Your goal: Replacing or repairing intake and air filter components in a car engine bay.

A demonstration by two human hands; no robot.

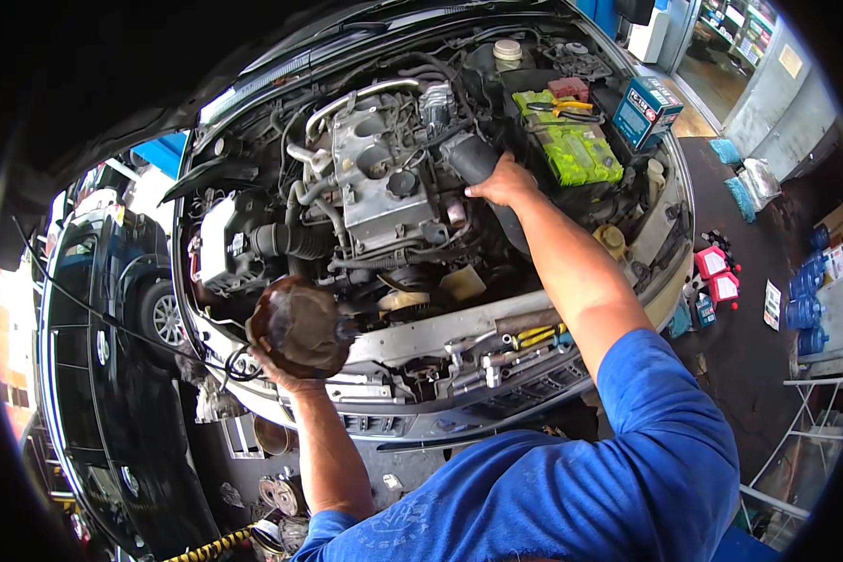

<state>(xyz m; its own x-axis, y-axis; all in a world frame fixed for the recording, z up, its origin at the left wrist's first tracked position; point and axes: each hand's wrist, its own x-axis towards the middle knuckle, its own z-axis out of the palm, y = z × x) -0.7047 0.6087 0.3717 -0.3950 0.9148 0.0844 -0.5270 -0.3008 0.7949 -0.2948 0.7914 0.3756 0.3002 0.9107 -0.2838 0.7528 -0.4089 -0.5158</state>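
Observation:
My left hand (295,373) grips the near rim of a shallow, round, brown bowl (304,328), dirty and wet-looking inside. The bowl is above the front left edge of the open engine bay. My right arm reaches over the front of the car. Its hand (506,183) is closed around a black duct (471,157) on the right side of the engine (384,217), thumb toward the engine; the other fingers are partly hidden. Beside that hand sits a battery with a bright yellow-green top (581,155), where yellow-handled pliers (564,110) lie.
A teal box (646,112) stands at the bay's right edge. Ratchets and other hand tools (520,351) lie along the front of the car. A dark vehicle (103,356) is close on the left. Red bottles (717,274) and blue water bottles (808,295) stand on the right.

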